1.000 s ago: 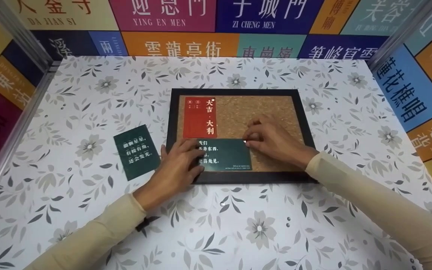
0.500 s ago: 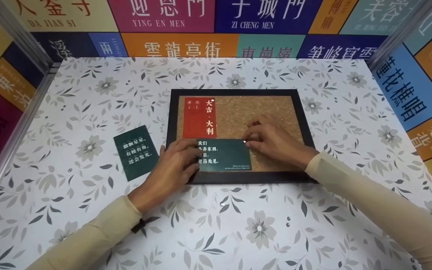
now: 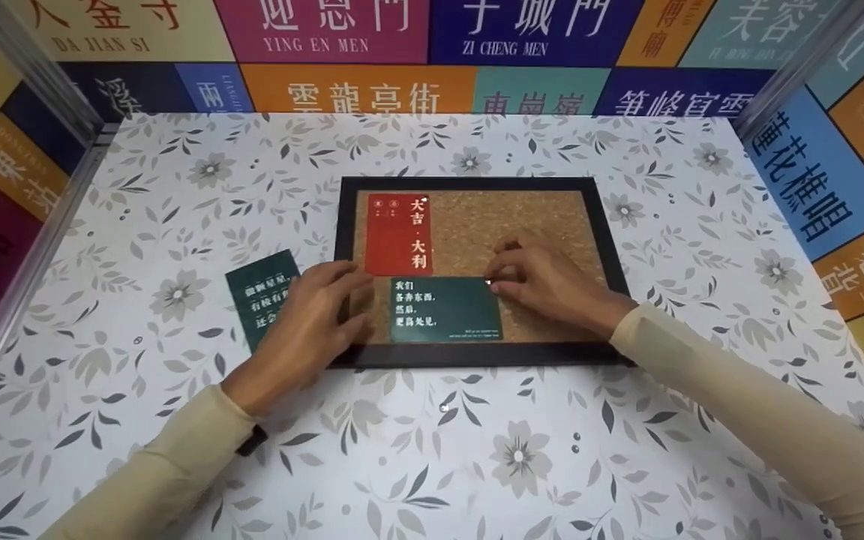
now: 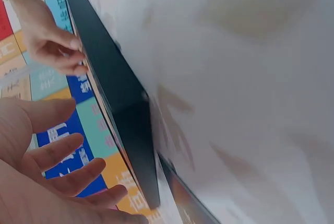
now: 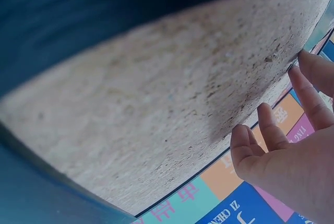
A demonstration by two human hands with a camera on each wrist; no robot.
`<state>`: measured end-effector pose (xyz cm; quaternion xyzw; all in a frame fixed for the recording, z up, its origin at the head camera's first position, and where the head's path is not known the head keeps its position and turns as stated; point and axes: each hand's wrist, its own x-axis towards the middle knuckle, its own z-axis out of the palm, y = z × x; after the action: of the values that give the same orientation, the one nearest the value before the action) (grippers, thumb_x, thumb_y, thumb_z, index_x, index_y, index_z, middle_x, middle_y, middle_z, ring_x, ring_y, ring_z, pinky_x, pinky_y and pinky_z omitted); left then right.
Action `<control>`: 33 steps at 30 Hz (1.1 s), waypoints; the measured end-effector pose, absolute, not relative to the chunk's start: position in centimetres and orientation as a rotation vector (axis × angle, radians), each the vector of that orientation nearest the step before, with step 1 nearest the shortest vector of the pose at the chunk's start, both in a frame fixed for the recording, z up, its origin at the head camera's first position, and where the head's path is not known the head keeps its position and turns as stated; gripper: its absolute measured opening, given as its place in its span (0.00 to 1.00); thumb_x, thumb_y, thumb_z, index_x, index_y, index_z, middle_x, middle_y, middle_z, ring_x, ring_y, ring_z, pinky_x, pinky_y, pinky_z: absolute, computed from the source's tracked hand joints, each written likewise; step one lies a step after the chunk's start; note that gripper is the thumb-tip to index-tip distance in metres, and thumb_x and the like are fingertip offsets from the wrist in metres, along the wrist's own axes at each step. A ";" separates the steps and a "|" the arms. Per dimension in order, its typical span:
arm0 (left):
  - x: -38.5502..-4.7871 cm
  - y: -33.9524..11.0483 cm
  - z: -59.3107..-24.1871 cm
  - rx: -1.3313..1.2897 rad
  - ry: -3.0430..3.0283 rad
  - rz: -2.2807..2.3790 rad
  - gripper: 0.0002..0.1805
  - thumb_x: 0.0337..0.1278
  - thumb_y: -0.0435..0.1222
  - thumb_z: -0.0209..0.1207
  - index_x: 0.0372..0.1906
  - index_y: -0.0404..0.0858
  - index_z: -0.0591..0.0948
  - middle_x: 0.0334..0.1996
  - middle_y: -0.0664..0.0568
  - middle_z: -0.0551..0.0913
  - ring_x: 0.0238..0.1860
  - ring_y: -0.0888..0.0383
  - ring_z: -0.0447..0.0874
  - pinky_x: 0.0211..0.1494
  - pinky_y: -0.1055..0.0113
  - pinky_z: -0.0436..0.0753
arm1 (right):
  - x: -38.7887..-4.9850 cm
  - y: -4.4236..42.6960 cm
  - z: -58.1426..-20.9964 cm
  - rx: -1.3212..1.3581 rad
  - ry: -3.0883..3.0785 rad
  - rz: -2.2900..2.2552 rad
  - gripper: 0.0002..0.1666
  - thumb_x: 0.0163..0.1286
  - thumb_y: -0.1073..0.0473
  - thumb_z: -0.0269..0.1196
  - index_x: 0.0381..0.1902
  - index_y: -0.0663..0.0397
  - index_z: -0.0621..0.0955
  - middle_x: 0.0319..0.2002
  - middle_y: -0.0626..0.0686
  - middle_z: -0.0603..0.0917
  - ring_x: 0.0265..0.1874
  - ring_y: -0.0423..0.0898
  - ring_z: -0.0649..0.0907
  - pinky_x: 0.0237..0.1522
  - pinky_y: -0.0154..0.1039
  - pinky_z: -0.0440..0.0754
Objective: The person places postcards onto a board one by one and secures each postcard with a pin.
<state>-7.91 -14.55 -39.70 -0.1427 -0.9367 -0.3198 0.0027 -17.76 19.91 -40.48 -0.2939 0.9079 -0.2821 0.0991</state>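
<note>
A cork board (image 3: 507, 217) in a black frame lies on the table. A red card (image 3: 387, 251) with white characters rests on its upper left, a white dot at the card's top right corner. Below it is a dark green card (image 3: 462, 307). At that card's top right corner my right hand (image 3: 541, 281) pinches a small white pushpin (image 3: 488, 283) between thumb and index finger. My left hand (image 3: 304, 319) hovers by the board's left side, fingers loosely spread and holding nothing, as the left wrist view confirms. It partly covers a second green card (image 3: 248, 292) on the table.
The table (image 3: 132, 262) has a white cover printed with grey flowers and leaves. A tiny white object (image 3: 445, 408) lies in front of the board. Colourful panels (image 3: 357, 82) with large characters stand behind and at both sides.
My left hand has lifted off the left end of the lower green card and moved left, now partly covering the loose green card. My right hand stays at the corner.
</note>
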 end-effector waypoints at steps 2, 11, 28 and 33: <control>-8.1 -15.1 -39.7 -0.411 -2.963 -0.964 0.31 0.66 0.32 0.75 0.73 0.35 0.82 0.77 0.37 0.73 0.80 0.36 0.67 0.84 0.29 0.55 | -17.7 19.9 -40.5 -0.856 2.684 -0.836 0.10 0.77 0.60 0.72 0.53 0.52 0.94 0.66 0.60 0.80 0.67 0.60 0.74 0.71 0.61 0.69; -8.9 -17.6 -40.2 -0.287 -3.012 -0.899 0.28 0.70 0.36 0.74 0.71 0.35 0.83 0.79 0.37 0.71 0.82 0.36 0.62 0.81 0.21 0.49 | -17.7 19.9 -40.3 -0.804 2.678 -0.845 0.10 0.77 0.59 0.73 0.53 0.51 0.93 0.68 0.59 0.78 0.68 0.59 0.74 0.73 0.61 0.69; -10.2 -21.9 -39.9 -0.320 -3.053 -0.863 0.32 0.68 0.37 0.74 0.72 0.30 0.81 0.76 0.28 0.72 0.79 0.29 0.65 0.78 0.21 0.56 | -17.7 20.0 -40.4 -0.867 2.701 -0.820 0.10 0.76 0.59 0.74 0.52 0.51 0.94 0.64 0.60 0.80 0.65 0.60 0.74 0.70 0.60 0.70; -10.6 -22.9 -39.6 -0.290 -3.111 -0.860 0.33 0.69 0.38 0.74 0.73 0.30 0.80 0.77 0.28 0.71 0.79 0.28 0.64 0.79 0.19 0.51 | -17.8 19.9 -40.4 -0.861 2.696 -0.835 0.10 0.75 0.60 0.74 0.52 0.51 0.94 0.65 0.60 0.80 0.66 0.60 0.75 0.71 0.59 0.70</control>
<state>-10.57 -22.89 -39.63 -0.0895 -0.9588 -0.2650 -0.0493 -17.77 19.94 -40.42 -0.2905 0.9095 -0.2815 0.0953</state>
